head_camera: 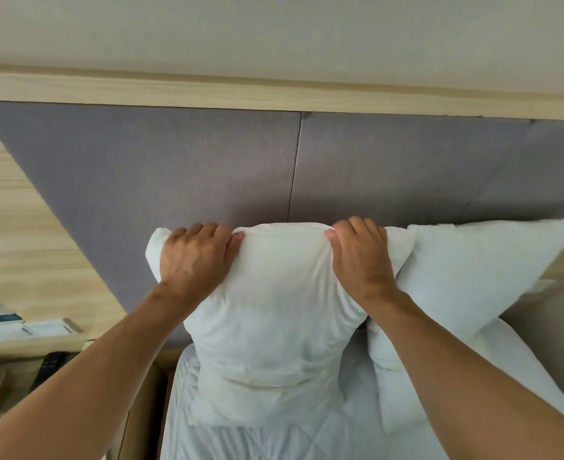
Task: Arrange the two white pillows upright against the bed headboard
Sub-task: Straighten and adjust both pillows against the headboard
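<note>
A white pillow (274, 320) stands upright on the bed in front of the grey padded headboard (174, 167). My left hand (192, 257) grips its top edge near the left corner. My right hand (362, 257) grips the same edge near the right corner. The pillow's top bulges between my two hands. A second white pillow (473, 277) leans upright against the headboard to the right, touching the first one; my right forearm covers part of its lower left.
The white quilted mattress (274, 439) lies below the pillows. A wooden bedside shelf (25, 340) with small items stands at the left. A light wood rail (274, 94) runs above the headboard, and wood panelling (18, 227) covers the left wall.
</note>
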